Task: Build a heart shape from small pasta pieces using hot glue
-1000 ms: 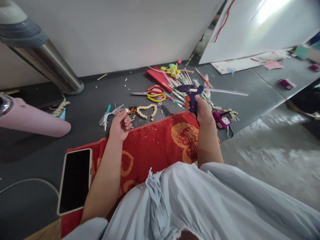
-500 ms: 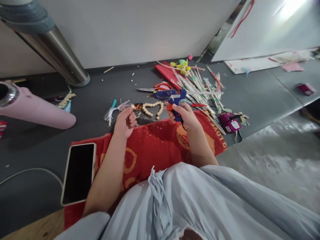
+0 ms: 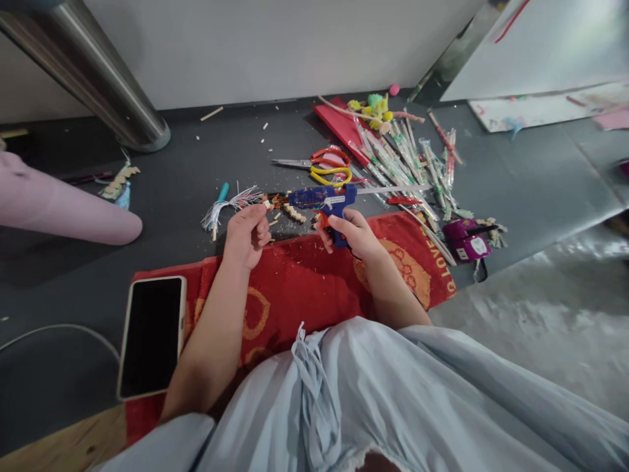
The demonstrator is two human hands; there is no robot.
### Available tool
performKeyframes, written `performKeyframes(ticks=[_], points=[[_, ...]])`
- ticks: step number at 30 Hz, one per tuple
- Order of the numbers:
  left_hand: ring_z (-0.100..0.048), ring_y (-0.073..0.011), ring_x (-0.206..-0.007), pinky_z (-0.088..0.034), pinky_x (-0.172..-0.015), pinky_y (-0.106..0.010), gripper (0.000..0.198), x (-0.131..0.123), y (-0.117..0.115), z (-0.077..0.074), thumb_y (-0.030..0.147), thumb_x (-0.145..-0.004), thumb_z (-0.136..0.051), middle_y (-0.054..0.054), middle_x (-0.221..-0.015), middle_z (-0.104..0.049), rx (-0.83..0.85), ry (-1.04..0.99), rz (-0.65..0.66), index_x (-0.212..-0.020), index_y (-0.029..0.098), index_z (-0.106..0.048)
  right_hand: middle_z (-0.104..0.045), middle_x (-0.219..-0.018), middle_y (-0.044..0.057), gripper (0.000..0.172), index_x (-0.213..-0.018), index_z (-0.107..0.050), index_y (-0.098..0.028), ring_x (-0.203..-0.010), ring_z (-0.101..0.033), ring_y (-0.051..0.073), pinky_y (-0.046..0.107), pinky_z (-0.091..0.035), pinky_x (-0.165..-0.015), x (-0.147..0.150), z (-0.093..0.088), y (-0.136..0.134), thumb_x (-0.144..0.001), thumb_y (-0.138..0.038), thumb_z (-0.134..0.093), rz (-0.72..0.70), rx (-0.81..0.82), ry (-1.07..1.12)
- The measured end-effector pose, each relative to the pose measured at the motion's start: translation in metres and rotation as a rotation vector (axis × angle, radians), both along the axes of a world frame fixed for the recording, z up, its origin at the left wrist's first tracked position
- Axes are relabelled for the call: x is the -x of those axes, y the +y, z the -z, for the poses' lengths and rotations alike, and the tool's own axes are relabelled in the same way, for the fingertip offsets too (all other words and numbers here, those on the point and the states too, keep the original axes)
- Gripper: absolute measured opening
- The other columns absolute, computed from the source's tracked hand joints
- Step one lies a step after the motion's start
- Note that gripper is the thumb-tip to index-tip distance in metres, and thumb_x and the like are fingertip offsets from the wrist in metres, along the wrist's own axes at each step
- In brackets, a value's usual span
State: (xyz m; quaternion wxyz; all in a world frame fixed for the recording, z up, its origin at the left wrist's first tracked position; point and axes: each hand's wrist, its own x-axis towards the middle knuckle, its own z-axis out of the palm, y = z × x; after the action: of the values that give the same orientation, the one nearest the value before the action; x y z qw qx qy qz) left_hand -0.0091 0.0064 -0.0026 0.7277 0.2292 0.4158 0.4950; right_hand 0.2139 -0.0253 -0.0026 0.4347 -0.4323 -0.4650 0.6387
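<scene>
My right hand (image 3: 348, 231) is wrapped round the handle of a blue hot glue gun (image 3: 314, 196), with a finger at its orange trigger. A long pale glue stick (image 3: 390, 189) sticks out of the gun's back. Its nozzle points left, close to a small cream piece (image 3: 268, 204) pinched in the fingertips of my left hand (image 3: 248, 235); whether they touch I cannot tell. Beneath the gun, a bumpy cream heart-shaped outline (image 3: 295, 214) lies on the grey table, mostly hidden. White and coloured strands (image 3: 228, 208) spread beside my left hand.
Scissors (image 3: 329, 165) with red and yellow handles lie behind the gun. Wrapped sticks (image 3: 393, 154) are heaped at the right, near a purple tape measure (image 3: 464, 240). A red towel (image 3: 304, 282) covers the front edge. A phone (image 3: 151, 337) and a pink bottle (image 3: 69, 200) are on the left.
The glue gun has moved left and now covers most of the heart outline, its nozzle near the piece in my left hand. The scissors show more fully. The view has shifted slightly.
</scene>
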Motion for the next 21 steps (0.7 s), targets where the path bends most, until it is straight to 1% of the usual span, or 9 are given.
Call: performKeyframes(ticks=[6, 11, 18, 21], points=[[-0.035, -0.0031, -0.039, -0.024, -0.035, -0.013, 0.027, 0.0017, -0.0009, 0.0047, 0.027, -0.077, -0.09, 0.009, -0.046, -0.041, -0.032, 0.036, 0.012, -0.07, 0.018, -0.065, -0.064, -0.059, -0.003, 0.052, -0.077, -0.066, -0.018, -0.044, -0.057, 0.009, 0.021, -0.051, -0.043, -0.0008, -0.0019, -0.0003, -0.076, -0.067, -0.083, -0.035, 0.0, 0.031], [-0.036, -0.0032, -0.04, -0.023, -0.035, -0.013, 0.029, 0.0019, -0.0019, 0.0062, 0.03, -0.067, -0.095, 0.009, -0.045, -0.042, -0.059, 0.057, 0.005, -0.071, 0.019, -0.069, -0.064, -0.058, -0.003, 0.051, -0.074, -0.065, -0.018, -0.043, -0.057, 0.008, 0.02, -0.049, -0.042, -0.0017, -0.0037, -0.0013, -0.078, -0.065, -0.083, -0.057, 0.001, 0.046], [-0.034, -0.0038, -0.039, -0.023, -0.034, -0.014, 0.032, 0.001, -0.0027, 0.0034, 0.028, -0.066, -0.097, 0.009, -0.043, -0.042, -0.07, 0.03, 0.01, -0.065, 0.019, -0.065, -0.066, -0.06, -0.002, 0.053, -0.077, -0.066, -0.017, -0.044, -0.057, 0.008, 0.02, -0.048, -0.043, -0.0026, -0.0008, -0.0007, -0.079, -0.068, -0.08, -0.083, -0.002, 0.016], [-0.035, -0.0038, -0.039, -0.023, -0.034, -0.014, 0.032, 0.0008, -0.003, 0.0019, 0.026, -0.069, -0.095, 0.009, -0.044, -0.042, -0.058, 0.042, 0.008, -0.065, 0.019, -0.065, -0.065, -0.06, -0.002, 0.053, -0.074, -0.065, -0.018, -0.044, -0.057, 0.008, 0.02, -0.047, -0.043, -0.0028, -0.001, -0.0003, -0.08, -0.068, -0.079, -0.091, -0.01, 0.009]])
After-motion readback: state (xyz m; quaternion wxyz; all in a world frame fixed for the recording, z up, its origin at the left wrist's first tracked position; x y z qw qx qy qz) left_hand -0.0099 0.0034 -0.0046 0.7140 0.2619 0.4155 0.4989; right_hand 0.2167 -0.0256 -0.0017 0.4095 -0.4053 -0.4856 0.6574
